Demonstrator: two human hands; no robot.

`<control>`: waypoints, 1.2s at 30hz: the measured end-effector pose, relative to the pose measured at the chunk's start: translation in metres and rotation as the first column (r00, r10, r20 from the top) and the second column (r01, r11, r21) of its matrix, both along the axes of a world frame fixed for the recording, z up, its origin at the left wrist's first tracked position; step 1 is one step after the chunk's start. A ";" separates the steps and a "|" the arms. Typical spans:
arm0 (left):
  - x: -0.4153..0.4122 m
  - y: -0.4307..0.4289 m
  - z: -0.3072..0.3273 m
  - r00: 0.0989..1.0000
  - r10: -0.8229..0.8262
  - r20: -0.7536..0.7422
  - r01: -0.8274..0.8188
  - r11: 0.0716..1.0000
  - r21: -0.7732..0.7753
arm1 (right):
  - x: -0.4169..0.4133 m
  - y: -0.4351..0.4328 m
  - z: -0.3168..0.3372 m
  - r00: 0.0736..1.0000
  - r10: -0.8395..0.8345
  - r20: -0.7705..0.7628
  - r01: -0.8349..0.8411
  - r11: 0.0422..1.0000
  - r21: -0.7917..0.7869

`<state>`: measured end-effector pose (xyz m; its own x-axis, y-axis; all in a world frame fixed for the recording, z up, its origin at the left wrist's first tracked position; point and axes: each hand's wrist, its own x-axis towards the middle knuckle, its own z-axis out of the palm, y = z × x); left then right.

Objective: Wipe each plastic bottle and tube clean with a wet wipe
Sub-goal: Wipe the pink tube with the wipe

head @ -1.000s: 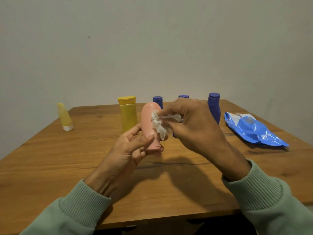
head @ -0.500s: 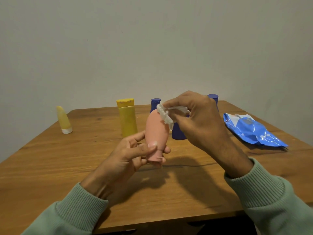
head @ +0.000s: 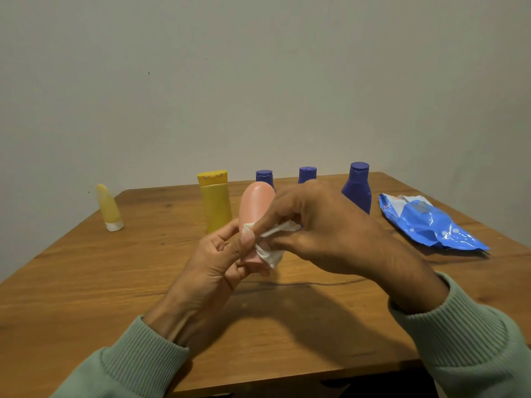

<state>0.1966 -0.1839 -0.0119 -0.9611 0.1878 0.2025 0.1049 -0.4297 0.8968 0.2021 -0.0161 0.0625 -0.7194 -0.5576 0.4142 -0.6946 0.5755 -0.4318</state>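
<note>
Head view: our left hand (head: 212, 262) grips the pink bottle (head: 255, 202) by its lower end, roughly upright above the bench (head: 86, 282). Our right hand (head: 324, 231) pinches the wipe (head: 271, 255) in curled fingers against the bottle's lower part. Behind stands a yellow tube (head: 216, 205); the blue pack (head: 425, 225) lies to the right.

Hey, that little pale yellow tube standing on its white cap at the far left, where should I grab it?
Pinch the pale yellow tube low on its body, just above the white cap, coming from the front. It tapers to a narrow top, so the wider lower part likely gives the firmest hold, and nothing stands close beside it.
</note>
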 end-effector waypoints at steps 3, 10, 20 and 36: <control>-0.003 -0.005 0.000 1.000 0.019 0.024 -0.020 0.998 0.052 | -0.006 0.003 -0.002 0.999 -0.002 0.039 0.002 1.000 0.002; -0.001 -0.010 0.004 0.999 0.029 0.041 -0.029 1.000 -0.001 | -0.020 0.003 -0.010 0.998 -0.064 0.011 0.065 0.986 -0.155; 0.009 -0.005 0.005 0.996 -0.081 0.030 0.086 0.971 -0.223 | -0.029 0.007 -0.015 0.927 -0.318 -0.199 0.207 0.876 -0.436; 0.006 -0.006 0.002 0.996 -0.039 -0.080 0.004 0.917 -0.399 | -0.025 0.006 -0.012 0.923 -0.296 -0.244 0.210 0.922 -0.325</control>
<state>0.2028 -0.1902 -0.0104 -0.9386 0.2900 0.1868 0.1827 -0.0417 0.9823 0.1772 -0.0096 0.0510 -0.6484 -0.1976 0.7352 -0.6592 0.6288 -0.4123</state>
